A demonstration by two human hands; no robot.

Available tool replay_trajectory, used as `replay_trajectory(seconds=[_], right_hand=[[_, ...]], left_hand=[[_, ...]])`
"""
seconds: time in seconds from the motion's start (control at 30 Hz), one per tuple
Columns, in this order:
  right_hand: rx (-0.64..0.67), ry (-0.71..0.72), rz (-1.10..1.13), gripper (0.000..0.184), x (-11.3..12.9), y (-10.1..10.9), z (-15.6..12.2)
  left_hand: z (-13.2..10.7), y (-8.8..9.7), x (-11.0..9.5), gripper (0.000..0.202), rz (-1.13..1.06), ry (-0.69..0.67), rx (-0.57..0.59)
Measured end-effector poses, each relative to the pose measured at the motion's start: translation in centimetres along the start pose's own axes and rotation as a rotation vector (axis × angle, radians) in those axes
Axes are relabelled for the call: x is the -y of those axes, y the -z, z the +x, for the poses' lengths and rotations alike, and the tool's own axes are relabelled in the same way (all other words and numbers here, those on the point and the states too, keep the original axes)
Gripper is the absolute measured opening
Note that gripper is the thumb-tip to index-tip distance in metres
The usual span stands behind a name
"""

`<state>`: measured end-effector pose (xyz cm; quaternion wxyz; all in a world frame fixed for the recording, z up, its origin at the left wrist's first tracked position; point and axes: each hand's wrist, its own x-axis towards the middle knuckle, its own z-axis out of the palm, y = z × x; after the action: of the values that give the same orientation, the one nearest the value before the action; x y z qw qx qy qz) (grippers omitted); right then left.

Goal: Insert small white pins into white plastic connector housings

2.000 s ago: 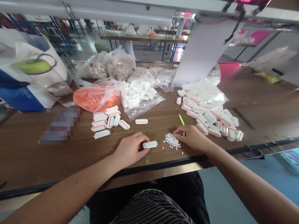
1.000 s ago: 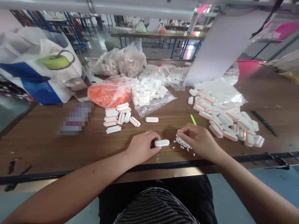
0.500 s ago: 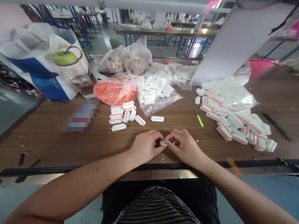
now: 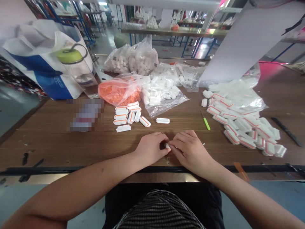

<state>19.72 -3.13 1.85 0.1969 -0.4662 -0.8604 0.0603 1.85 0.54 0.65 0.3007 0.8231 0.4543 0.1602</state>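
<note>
White connector [image 4: 167, 145] sits just below the centre of the frame, over the bench [image 4: 78, 144], its small visible part pinched by the left hand's [image 4: 150, 148] fingers. Against its right side lie the right hand's [image 4: 190, 151] fingers — whether they pinch anything I cannot tell — so neither hand is clearly nearer, and the covered connector's long axis cannot be made out.

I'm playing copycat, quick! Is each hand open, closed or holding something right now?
Left hand: closed, holding a white connector between thumb and fingers.
Right hand: fingertips at the connector; cannot tell whether they pinch anything.
</note>
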Motion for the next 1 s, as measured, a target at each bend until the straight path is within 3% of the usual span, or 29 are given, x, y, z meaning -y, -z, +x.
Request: replay_trajectory(seconds=[0.13, 0.33, 0.4, 0.47, 0.57, 0.63, 0.7, 0.77, 0.87, 1.0], right_hand=[[-0.046, 0.018, -0.037, 0.025, 0.1, 0.2, -0.3], [-0.056, 0.122, -0.283, 0.025, 1.1, -0.7, -0.2], [-0.060, 0.098, -0.215, 0.024, 1.0, -0.4, -0.3], [-0.110, 0.002, -0.069, 0.021, 0.1, 0.3, -0.9], [-0.197, -0.256, 0.016, 0.020, -2.9, 1.8, -2.8], [-0.064, -0.413, 0.017, 0.021, -5.2, 2.7, -4.4], [0.029, -0.466, 0.049, 0.021, -7.0, 3.1, -5.7], [0.040, -0.470, 0.065, 0.022, -7.9, 3.1, -6.6], [0.006, -0.491, 0.058, 0.024, -8.0, 2.9, -7.0], [0.009, -0.656, 0.031, 0.024, -7.9, 2.9, -7.1]], left_hand=[[0.0, -0.1, 0.2, 0.011, -0.008, -0.008, -0.012], [0.1, 0.1, 0.2, 0.011, 0.012, -0.005, 0.030], [0.1, 0.3, 0.0, 0.010, 0.009, 0.006, 0.033], [0.1, 0.4, -0.1, 0.008, -0.006, 0.013, 0.018], [0.1, 0.4, -0.1, 0.007, -0.013, -0.015, -0.005], [0.2, 0.3, 0.1, 0.008, 0.001, -0.042, -0.012], [0.2, 0.2, 0.2, 0.009, 0.012, -0.062, -0.017], [0.2, 0.1, 0.4, 0.009, 0.015, -0.072, -0.026], [0.2, 0.1, 0.7, 0.010, 0.018, -0.074, -0.030], [0.2, 0.1, 0.8, 0.011, 0.024, -0.063, -0.022]])
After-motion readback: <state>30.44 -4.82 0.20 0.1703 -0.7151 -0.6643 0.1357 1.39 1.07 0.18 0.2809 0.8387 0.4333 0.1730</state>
